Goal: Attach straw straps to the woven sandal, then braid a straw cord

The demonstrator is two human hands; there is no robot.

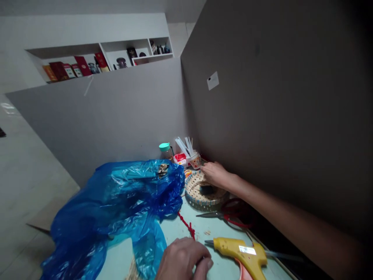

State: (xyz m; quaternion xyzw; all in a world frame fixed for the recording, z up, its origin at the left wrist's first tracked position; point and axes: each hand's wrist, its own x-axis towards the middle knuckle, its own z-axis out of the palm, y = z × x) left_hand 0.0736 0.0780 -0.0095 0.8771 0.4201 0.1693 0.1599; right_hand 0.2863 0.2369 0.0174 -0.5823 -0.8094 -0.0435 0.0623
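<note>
My left hand [183, 259] is at the front edge of the view, fingers curled and the thumb close to them; whatever it holds, if anything, is hidden. A twisted red cord [186, 224] runs down to just behind its knuckles. My right hand [215, 174] reaches over the far right side of a round woven basket [194, 192], beside a patterned cup [196, 160] of whitish sticks. Its fingers are bent closed, and their tips are too hidden to show what is in them. Something dark lies inside the basket. Red-handled scissors [212, 214] and a yellow glue gun [240, 251] lie nearer.
A crumpled blue plastic bag [125, 202] covers the left of the pale green table [175, 229]. Behind it stand a jar with a turquoise lid [164, 147] and a red-and-white packet [181, 158]. Grey partitions [116, 120] enclose the back and right.
</note>
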